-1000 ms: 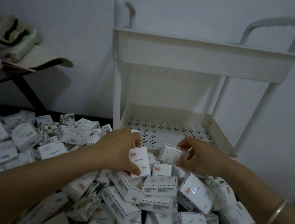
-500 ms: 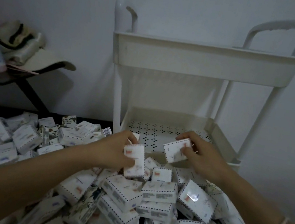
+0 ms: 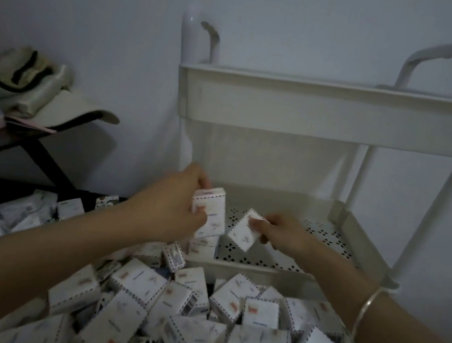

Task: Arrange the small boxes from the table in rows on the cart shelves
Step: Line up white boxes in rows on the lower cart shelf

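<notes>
My left hand (image 3: 171,207) grips a small white box (image 3: 211,214) upright over the left front corner of the cart's lower shelf (image 3: 323,241). Under that box, another small box (image 3: 202,249) stands at the shelf's left front corner. My right hand (image 3: 283,233) pinches a second white box (image 3: 244,233), tilted, just above the perforated shelf floor. A heap of several small white boxes (image 3: 194,315) with dashed borders and red marks covers the table in front of the cart.
The white cart's upper shelf (image 3: 333,114) hangs above my hands, with handles at both ends. A dark side table (image 3: 14,142) at the left carries a cap, a bottle and papers. A plain wall stands behind.
Both hands lifted their boxes off the heap and carried them forward over the cart's lower shelf. The camera moved closer to the cart.
</notes>
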`<state>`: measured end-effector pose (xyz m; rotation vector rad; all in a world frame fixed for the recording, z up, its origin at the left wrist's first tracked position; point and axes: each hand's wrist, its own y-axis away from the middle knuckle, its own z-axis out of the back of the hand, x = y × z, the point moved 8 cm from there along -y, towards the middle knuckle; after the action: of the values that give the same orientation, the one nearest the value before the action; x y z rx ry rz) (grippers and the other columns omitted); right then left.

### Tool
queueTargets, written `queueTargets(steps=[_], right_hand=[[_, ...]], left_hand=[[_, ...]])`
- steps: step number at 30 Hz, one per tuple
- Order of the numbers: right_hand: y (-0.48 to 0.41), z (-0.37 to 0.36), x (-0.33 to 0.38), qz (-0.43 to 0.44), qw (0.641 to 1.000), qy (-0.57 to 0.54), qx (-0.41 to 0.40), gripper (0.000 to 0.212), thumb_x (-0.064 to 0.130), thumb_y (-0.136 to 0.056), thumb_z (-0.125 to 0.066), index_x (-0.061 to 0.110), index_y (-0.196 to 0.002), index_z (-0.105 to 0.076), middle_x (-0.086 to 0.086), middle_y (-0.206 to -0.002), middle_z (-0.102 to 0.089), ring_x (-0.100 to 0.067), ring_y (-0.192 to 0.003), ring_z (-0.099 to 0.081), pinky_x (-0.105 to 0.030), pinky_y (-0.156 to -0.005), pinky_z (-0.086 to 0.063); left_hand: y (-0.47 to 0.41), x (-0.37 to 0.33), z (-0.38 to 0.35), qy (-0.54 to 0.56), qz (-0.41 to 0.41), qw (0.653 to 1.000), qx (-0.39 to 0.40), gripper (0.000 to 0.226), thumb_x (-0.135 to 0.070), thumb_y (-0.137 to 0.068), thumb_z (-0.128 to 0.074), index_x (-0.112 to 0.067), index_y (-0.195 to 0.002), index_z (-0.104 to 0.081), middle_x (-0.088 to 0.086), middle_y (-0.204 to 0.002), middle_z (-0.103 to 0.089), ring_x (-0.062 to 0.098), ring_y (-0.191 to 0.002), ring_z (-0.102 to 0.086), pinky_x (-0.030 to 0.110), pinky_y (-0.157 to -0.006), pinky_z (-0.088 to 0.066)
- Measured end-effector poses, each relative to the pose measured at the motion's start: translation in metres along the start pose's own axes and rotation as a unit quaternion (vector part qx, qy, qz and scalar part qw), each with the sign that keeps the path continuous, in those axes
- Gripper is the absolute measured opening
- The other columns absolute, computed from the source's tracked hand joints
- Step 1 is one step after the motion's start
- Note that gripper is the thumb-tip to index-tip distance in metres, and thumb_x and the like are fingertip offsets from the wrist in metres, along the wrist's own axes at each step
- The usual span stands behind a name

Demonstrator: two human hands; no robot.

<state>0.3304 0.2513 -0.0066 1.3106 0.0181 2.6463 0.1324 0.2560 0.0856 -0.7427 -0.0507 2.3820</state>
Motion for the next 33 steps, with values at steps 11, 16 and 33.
queueTargets(steps=[11,16,33], right_hand=[[-0.059,-0.055,0.01,-0.01,0.991,-0.082,0.102,0.032,0.052,-0.1,-0.033,0.033,-0.121,-0.049,0.008,-0.119,-0.052,-0.016,-0.116,-0.05,-0.041,-0.11,-0.037],[-0.059,-0.071,0.006,-0.025,0.988,-0.082,0.125,0.049,0.056,-0.099,-0.031,0.024,-0.123,-0.059,0.003,-0.123,-0.061,-0.016,-0.11,-0.058,-0.044,-0.105,-0.043],[-0.022,-0.054,0.01,-0.005,0.937,-0.327,0.126,0.037,0.036,-0.103,-0.039,0.012,-0.123,-0.059,-0.015,-0.114,-0.07,-0.027,-0.108,-0.066,-0.038,-0.096,-0.052]], left_hand=[[-0.039,-0.055,0.005,-0.205,-0.115,0.972,-0.022,0.038,-0.009,-0.083,-0.062,-0.021,-0.116,-0.048,0.0,-0.109,-0.06,0.02,-0.096,-0.059,0.038,-0.076,-0.053],[-0.05,-0.05,0.002,-0.344,-0.049,0.937,-0.029,0.039,-0.005,-0.08,-0.064,-0.009,-0.115,-0.046,0.006,-0.105,-0.058,0.024,-0.085,-0.054,0.032,-0.064,-0.038],[-0.125,0.003,-0.06,-0.368,-0.013,0.917,0.156,0.035,-0.014,-0.084,-0.068,-0.012,-0.118,-0.06,0.005,-0.117,-0.062,0.021,-0.101,-0.06,0.028,-0.074,-0.049]])
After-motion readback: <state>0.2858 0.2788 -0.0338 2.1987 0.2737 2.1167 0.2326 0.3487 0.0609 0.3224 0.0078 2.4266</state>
